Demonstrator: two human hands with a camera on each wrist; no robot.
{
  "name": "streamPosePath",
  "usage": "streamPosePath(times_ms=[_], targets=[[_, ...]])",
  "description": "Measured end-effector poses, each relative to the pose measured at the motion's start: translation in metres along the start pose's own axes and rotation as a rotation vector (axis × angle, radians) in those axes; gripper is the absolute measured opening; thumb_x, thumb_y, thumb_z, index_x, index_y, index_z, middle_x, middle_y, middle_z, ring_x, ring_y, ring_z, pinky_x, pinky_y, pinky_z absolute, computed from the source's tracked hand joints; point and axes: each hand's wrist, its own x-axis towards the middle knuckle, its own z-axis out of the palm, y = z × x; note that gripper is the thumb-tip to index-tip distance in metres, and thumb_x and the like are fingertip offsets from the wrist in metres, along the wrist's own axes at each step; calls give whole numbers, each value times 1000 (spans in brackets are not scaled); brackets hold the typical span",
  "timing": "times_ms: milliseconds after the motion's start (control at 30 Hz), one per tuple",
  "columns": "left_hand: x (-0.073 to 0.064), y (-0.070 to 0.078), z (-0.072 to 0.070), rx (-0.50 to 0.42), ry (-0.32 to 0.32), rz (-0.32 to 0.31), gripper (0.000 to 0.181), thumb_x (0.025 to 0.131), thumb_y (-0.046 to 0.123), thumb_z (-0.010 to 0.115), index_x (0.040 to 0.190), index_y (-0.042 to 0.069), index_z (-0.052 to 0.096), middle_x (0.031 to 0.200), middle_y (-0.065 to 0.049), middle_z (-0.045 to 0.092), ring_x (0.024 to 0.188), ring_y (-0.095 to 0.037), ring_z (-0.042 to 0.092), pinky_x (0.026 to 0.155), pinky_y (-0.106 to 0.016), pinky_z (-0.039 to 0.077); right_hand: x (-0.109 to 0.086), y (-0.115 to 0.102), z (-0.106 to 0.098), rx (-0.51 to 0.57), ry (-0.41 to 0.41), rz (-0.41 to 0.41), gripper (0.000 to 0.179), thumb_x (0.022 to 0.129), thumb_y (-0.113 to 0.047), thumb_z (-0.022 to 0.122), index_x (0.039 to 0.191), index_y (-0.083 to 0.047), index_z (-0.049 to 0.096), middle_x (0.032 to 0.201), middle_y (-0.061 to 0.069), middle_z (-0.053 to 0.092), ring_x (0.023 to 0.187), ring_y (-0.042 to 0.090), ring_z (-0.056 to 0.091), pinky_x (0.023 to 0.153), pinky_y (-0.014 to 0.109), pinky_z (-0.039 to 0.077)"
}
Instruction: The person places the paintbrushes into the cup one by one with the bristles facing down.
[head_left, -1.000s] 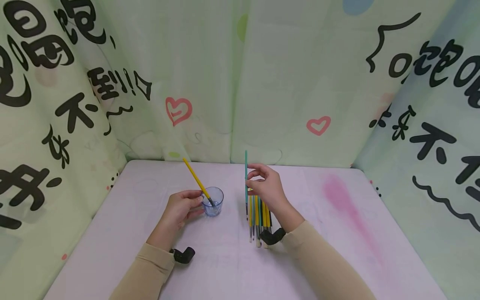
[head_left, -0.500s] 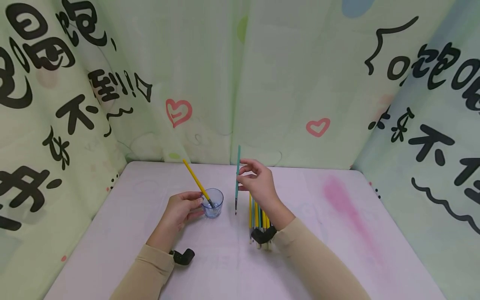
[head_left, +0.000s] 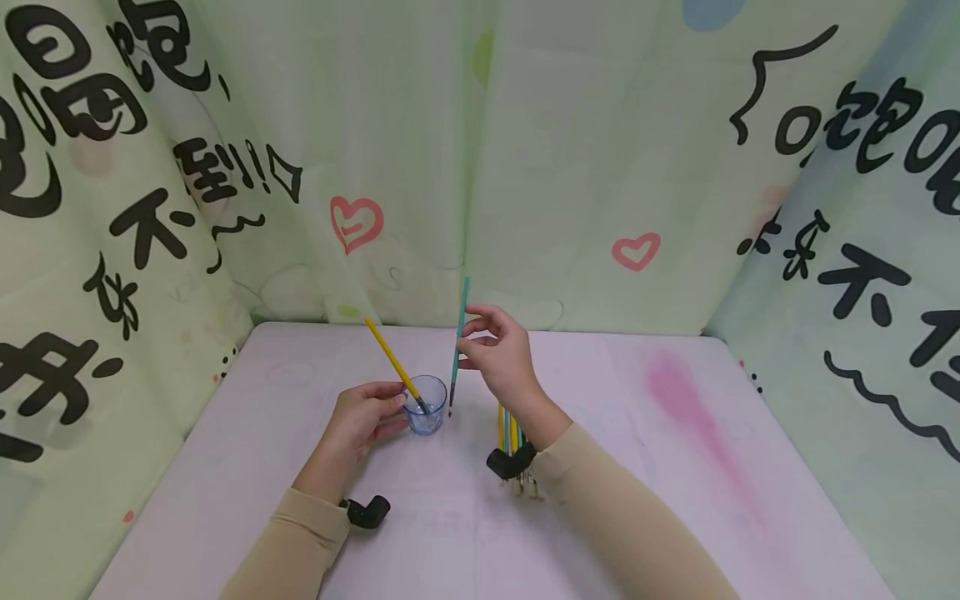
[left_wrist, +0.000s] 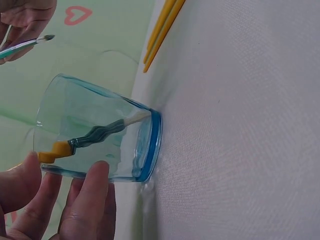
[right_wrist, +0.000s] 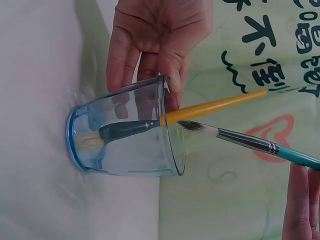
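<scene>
My left hand (head_left: 362,418) grips a clear bluish glass (head_left: 429,423) by its left side, with the thumb near the rim. The glass stands upright on the table. A yellow-handled paintbrush (head_left: 392,357) leans inside it, bristles down on the bottom, as the right wrist view shows. Between thumb and fingertips my right hand (head_left: 504,354) pinches a teal-handled paintbrush (head_left: 461,321), held nearly vertical with its bristles down. Its dark bristle tip (right_wrist: 190,125) is close to the glass's rim, just right of it in the head view, and outside the glass.
Several more paintbrushes (head_left: 507,423), with yellow and teal handles, lie side by side under my right wrist, partly hidden. The table (head_left: 420,533) has a pale cover with a pink smear (head_left: 697,408) at right. Printed curtains (head_left: 555,167) enclose its back and sides.
My right hand has carried the teal paintbrush leftward and up, from above the row of brushes to beside the glass. The left hand and glass have stayed in place.
</scene>
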Motion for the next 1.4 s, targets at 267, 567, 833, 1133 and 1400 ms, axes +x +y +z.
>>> streamPosePath(times_ms=[267,567,833,1133,1400], targets=[[0,0,1,15,10,-4,35,101,2,72,135,-1,71,134,-22,68,113,-31,74,95,-45,66,6,-3,15,14,5,-38,48,94,8,71,139,-7,66,101,5,66,80,18,69,74,39,71],[2,2,2,20,3,-16,36,102,4,71,138,1,70,143,-26,65,127,-39,69,97,-44,66,8,4,27,-69,0,-81,46,96,8,71,138,-12,67,104,10,66,84,18,67,75,37,71],[1,2,2,12,4,-25,35,102,4,71,138,1,70,143,-26,65,127,-39,70,98,-44,65,11,17,34,-105,-32,-81,46,97,9,69,138,-12,67,107,16,66,87,19,66,85,57,69],[-2,3,2,10,0,-22,37,103,4,71,139,-1,69,142,-26,65,123,-37,71,99,-46,65,13,28,37,-152,-58,-55,46,98,7,69,140,-12,67,109,17,68,86,17,67,77,33,70],[-2,3,2,11,0,-26,37,103,4,70,139,0,69,143,-26,65,124,-37,70,98,-45,65,16,39,39,-185,-74,-23,45,98,5,70,139,-15,69,108,15,68,86,19,66,75,31,70]])
